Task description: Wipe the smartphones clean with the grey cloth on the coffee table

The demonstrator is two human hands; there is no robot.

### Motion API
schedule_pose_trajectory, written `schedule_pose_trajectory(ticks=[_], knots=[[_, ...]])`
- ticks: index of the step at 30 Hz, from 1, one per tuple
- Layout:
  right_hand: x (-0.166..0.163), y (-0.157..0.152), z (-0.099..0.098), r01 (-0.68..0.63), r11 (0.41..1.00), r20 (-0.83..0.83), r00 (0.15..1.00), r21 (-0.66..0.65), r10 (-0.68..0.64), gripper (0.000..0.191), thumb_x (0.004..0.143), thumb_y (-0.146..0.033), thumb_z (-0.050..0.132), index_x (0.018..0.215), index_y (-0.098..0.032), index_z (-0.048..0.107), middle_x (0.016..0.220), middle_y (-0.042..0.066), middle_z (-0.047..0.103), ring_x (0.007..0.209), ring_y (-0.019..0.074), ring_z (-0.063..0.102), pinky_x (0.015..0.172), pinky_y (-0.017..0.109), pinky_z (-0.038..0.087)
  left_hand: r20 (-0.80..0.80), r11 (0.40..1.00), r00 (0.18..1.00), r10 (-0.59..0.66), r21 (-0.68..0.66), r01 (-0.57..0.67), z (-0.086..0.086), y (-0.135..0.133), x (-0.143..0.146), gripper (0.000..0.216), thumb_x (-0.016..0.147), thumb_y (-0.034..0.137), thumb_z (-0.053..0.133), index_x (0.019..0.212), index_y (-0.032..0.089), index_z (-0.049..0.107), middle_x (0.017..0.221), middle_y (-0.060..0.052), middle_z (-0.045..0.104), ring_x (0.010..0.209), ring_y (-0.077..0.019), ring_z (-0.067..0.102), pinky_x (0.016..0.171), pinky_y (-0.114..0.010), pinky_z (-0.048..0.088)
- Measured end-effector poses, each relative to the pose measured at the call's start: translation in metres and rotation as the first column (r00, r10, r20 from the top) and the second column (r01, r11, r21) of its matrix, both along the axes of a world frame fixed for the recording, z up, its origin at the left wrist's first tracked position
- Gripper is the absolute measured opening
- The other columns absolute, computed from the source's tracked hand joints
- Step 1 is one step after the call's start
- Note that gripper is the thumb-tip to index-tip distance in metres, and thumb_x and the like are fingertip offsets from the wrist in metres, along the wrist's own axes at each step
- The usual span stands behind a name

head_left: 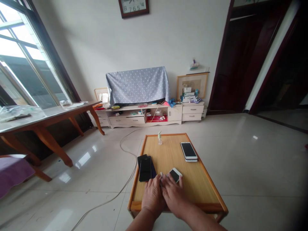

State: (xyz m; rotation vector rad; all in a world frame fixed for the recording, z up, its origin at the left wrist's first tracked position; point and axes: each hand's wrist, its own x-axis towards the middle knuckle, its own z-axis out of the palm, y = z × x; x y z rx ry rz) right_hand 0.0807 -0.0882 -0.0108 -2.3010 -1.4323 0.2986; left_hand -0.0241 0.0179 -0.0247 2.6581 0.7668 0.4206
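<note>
My left hand (153,196) and my right hand (175,196) meet over the near part of a low wooden table (168,150). The fingers of my left hand are curled closed. My right hand's little finger stands apart while its other fingers come together against the left hand. A bit of white shows between the hands, too small and covered to name. Just beyond my right fingers lies a white smartphone (175,174), partly hidden by them. To the left, a black smartphone (145,170) rests on other dark, flat things.
Two white smartphones (189,150) lie stacked at the table's right side. A small spray bottle (159,139) stands near the far edge. A cable (125,186) runs over the floor on the left. Further back stands a white cabinet (127,120); a larger table (48,117) is at left.
</note>
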Motion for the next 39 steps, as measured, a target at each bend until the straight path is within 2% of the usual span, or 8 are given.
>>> schedule_pose_trajectory(ticks=[3, 8, 15, 21, 26, 28, 34, 39], knots=[[-0.001, -0.004, 0.001, -0.024, 1.0, -0.007, 1.0, 0.01, 0.024, 0.052, 0.102, -0.046, 0.015, 0.15, -0.036, 0.035, 0.156, -0.001, 0.037, 0.149, 0.0274, 0.018, 0.115, 0.066, -0.003, 0.002, 1.0, 1.0, 0.0, 0.001, 0.0, -0.001, 0.0, 0.0, 0.063, 0.079, 0.035, 0.053, 0.138, 0.019, 0.042, 0.127, -0.011, 0.06, 0.117, -0.0269, 0.052, 0.104, -0.04, 0.035], [0.031, -0.012, 0.009, 0.223, 0.973, 0.065, 0.973, -0.061, -0.219, 0.057, 0.101, -0.047, 0.017, 0.149, -0.026, 0.038, 0.158, 0.002, 0.031, 0.15, 0.0311, 0.01, 0.113, 0.068, -0.007, 0.012, 1.0, 1.0, 0.008, 0.003, -0.008, 0.0, -0.001, 0.001, 0.072, 0.074, 0.043, 0.059, 0.138, 0.017, 0.041, 0.128, -0.012, 0.06, 0.12, -0.0296, 0.05, 0.108, -0.042, 0.033], [-0.01, -0.036, 0.011, -0.081, 0.997, -0.059, 0.995, -0.012, 0.08, 0.056, 0.101, -0.05, 0.016, 0.152, -0.033, 0.031, 0.157, -0.001, 0.033, 0.15, 0.0263, 0.012, 0.118, 0.061, -0.005, -0.06, 1.0, 0.998, 0.015, -0.018, -0.016, -0.001, 0.001, 0.001, 0.068, 0.074, 0.032, 0.058, 0.139, 0.017, 0.042, 0.129, -0.011, 0.06, 0.121, -0.0274, 0.05, 0.108, -0.04, 0.032], [0.026, -0.048, 0.019, 0.141, 0.984, -0.003, 0.99, -0.105, -0.142, 0.057, 0.101, -0.05, 0.015, 0.15, -0.031, 0.037, 0.158, -0.001, 0.031, 0.151, 0.0293, 0.005, 0.114, 0.066, -0.007, -0.009, 1.0, 1.0, 0.006, 0.019, -0.006, 0.0, -0.002, 0.003, 0.071, 0.075, 0.046, 0.06, 0.138, 0.017, 0.042, 0.127, -0.011, 0.06, 0.119, -0.0288, 0.051, 0.107, -0.041, 0.034], [0.003, -0.051, 0.018, -0.083, 0.996, -0.066, 0.995, -0.04, 0.08, 0.058, 0.1, -0.055, 0.016, 0.152, -0.032, 0.031, 0.158, -0.001, 0.031, 0.15, 0.0274, 0.007, 0.117, 0.061, -0.006, -0.007, 1.0, 1.0, 0.011, 0.007, -0.011, -0.002, -0.002, 0.002, 0.066, 0.078, 0.045, 0.057, 0.137, 0.018, 0.043, 0.125, -0.011, 0.061, 0.119, -0.0275, 0.051, 0.107, -0.04, 0.034], [0.002, -0.05, 0.017, -0.11, 0.994, -0.078, 0.991, -0.025, 0.108, 0.058, 0.101, -0.054, 0.014, 0.152, -0.033, 0.032, 0.157, -0.002, 0.033, 0.15, 0.0266, 0.008, 0.117, 0.061, -0.006, -0.003, 1.0, 1.0, 0.007, 0.005, -0.007, -0.002, -0.002, 0.002, 0.066, 0.078, 0.045, 0.057, 0.137, 0.018, 0.042, 0.126, -0.01, 0.061, 0.12, -0.0273, 0.051, 0.107, -0.04, 0.034], [0.038, -0.039, 0.013, 0.17, 0.981, 0.015, 0.985, -0.095, -0.169, 0.058, 0.101, -0.05, 0.015, 0.149, -0.027, 0.039, 0.158, 0.001, 0.031, 0.15, 0.0298, 0.005, 0.114, 0.066, -0.008, 0.0, 1.0, 1.0, 0.001, 0.029, -0.001, -0.001, -0.003, 0.002, 0.072, 0.074, 0.045, 0.06, 0.138, 0.017, 0.041, 0.128, -0.011, 0.059, 0.119, -0.0287, 0.051, 0.108, -0.042, 0.034], [0.001, -0.031, 0.005, -0.078, 0.997, -0.028, 0.997, -0.003, 0.078, 0.054, 0.102, -0.045, 0.017, 0.151, -0.032, 0.034, 0.157, -0.001, 0.034, 0.15, 0.0259, 0.011, 0.117, 0.059, -0.01, -0.021, 1.0, 1.0, -0.005, 0.013, 0.006, -0.004, 0.0, 0.001, 0.074, 0.074, 0.034, 0.059, 0.142, 0.016, 0.037, 0.13, -0.011, 0.059, 0.122, -0.0278, 0.049, 0.109, -0.04, 0.031]])
